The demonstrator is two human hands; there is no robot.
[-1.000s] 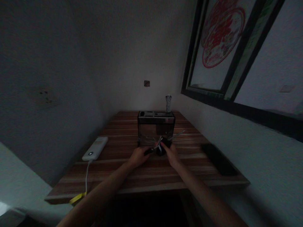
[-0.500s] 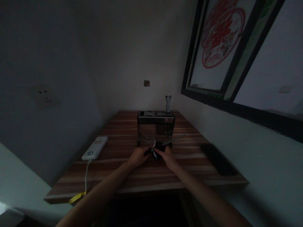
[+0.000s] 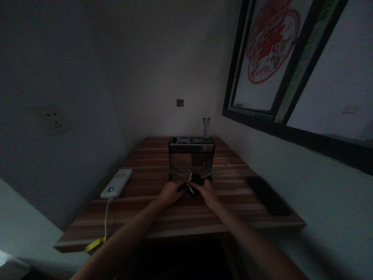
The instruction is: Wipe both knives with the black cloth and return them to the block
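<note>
In the dim head view, both hands meet over the table before a clear-sided, black-framed box (image 3: 190,159). Between them is a small black object with a ragged white edge (image 3: 192,189); its kind is too dark to make out. My left hand (image 3: 171,191) is closed at its left end, fingers pinched on a dark part. From the right, my right hand (image 3: 208,192) grips it, thumb pointing inward along the white edge. A thin pale rod (image 3: 220,169) slants up to the right just beyond my right hand.
A white power bank (image 3: 118,182) lies on the left with a cable (image 3: 106,217) running over the front edge. On the right lies a flat black phone-like slab (image 3: 268,196). A silvery patterned cup (image 3: 206,128) stands at the box's back right. Walls close in the striped wooden table (image 3: 140,155).
The view shifts very slightly. Both hands stay on the black object in nearly the same pose, with no other visible movement.
</note>
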